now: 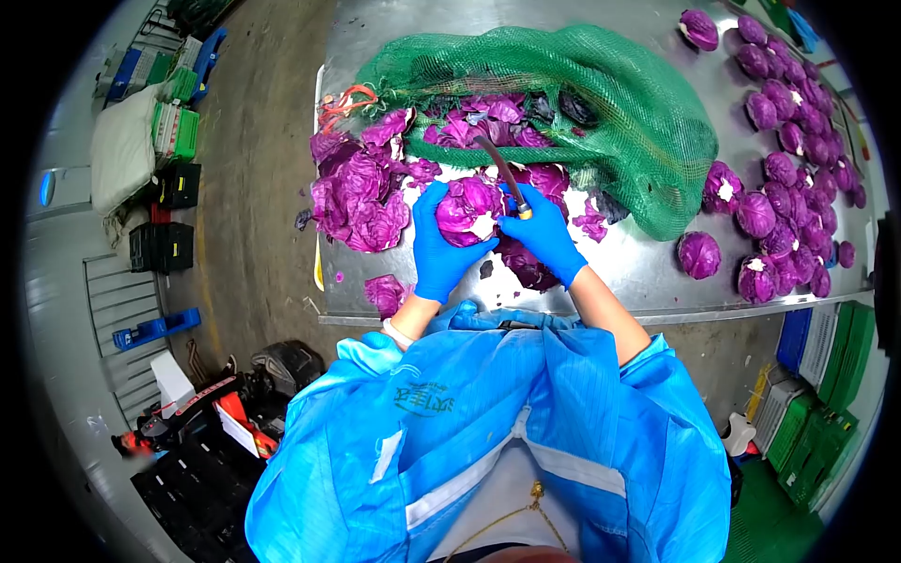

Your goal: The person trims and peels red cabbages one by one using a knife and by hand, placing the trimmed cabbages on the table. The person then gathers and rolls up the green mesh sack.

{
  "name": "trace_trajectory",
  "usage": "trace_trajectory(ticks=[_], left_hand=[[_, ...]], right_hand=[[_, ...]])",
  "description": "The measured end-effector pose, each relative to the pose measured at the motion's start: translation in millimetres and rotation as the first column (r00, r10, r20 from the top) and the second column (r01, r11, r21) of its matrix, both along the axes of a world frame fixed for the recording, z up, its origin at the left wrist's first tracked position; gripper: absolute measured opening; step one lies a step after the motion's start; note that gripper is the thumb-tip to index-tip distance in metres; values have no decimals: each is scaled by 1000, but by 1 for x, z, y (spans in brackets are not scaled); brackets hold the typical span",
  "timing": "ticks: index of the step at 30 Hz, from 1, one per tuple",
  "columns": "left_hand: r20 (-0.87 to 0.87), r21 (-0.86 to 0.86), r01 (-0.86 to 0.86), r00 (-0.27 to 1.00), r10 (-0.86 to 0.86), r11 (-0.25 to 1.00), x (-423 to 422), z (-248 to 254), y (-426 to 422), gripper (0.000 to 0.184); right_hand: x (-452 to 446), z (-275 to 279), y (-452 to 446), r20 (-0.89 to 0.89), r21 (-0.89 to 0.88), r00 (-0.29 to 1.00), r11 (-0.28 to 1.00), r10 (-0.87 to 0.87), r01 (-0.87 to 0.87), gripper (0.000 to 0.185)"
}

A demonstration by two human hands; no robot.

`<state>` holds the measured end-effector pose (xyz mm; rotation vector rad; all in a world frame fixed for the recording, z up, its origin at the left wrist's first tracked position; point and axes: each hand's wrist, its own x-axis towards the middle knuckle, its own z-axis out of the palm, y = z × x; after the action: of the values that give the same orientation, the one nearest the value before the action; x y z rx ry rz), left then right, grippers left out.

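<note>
A red cabbage with a pale cut patch is held above the metal table. My left hand, in a blue glove, grips it from the left and below. My right hand, also gloved, is closed round the handle of a knife with a curved dark blade pointing up and away. The right thumb reaches toward the cabbage's right side. Loose purple cabbage leaves are heaped to the left. More leaves lie behind and beneath my hands, partly hidden by them.
A green mesh sack lies across the back of the table, with an orange tie at its left end. Many whole red cabbages are piled at the right. Crates and black boxes stand on the floor at left.
</note>
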<state>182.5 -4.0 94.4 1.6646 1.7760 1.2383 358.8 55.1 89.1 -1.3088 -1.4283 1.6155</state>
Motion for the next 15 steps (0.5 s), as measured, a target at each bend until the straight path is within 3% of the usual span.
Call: trace_trajectory(ticks=[2, 5, 8, 11, 13, 14, 15], left_hand=[[50, 3, -11, 999, 11, 1000, 0, -6, -2, 100], [311, -116, -64, 945, 98, 991, 0, -7, -2, 104], [151, -78, -56, 986, 68, 995, -8, -11, -2, 104], [218, -6, 30, 976, -28, 1000, -8, 0, -3, 98], [234, -35, 22, 972, -13, 999, -2, 12, -6, 106], [136, -65, -19, 990, 28, 998, 2, 16, -6, 105], [344, -40, -20, 938, 33, 999, 3, 11, -7, 102]], right_hand=[[1, 6, 0, 34, -5, 999, 999, 32, -32, 55], [-1, 1, -3, 73, 154, 997, 988, 3, -14, 53], [-5, 10, -4, 109, 77, 993, 996, 32, -41, 48], [2, -66, 11, -47, 60, 987, 986, -153, 156, 40], [13, -42, 15, -354, -24, 924, 989, -145, 146, 35], [15, 1, 12, -258, -279, 953, 957, -157, 82, 44], [7, 21, 7, -220, -242, 970, 969, -100, 45, 56]])
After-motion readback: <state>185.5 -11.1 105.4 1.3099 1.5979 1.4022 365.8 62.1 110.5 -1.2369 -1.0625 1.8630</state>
